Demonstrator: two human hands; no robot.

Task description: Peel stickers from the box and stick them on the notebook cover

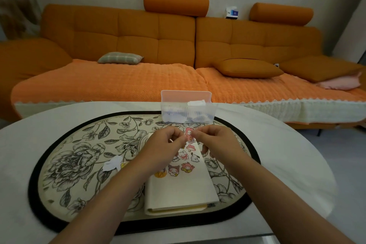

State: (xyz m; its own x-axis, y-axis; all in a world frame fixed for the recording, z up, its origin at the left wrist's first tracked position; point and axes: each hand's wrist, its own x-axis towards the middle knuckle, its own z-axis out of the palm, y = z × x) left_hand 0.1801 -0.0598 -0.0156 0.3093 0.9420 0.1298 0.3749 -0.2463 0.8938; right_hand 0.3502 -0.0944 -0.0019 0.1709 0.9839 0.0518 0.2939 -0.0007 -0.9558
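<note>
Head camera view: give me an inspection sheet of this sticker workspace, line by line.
Surface: white oval table with a floral, black-rimmed mat on it.
Job's things: clear box at the mat's far edge; cream notebook closed on the mat, with cartoon stickers on the far half of its cover; one pink sticker held above it.
Clutter: white paper scraps on the mat, left of the notebook.
Grippers: left hand and right hand both pinch the pink sticker.
Cables: nothing seen.
Surroundings: orange sofa behind the table, a plaid cushion on its seat and a tissue box on its back.
</note>
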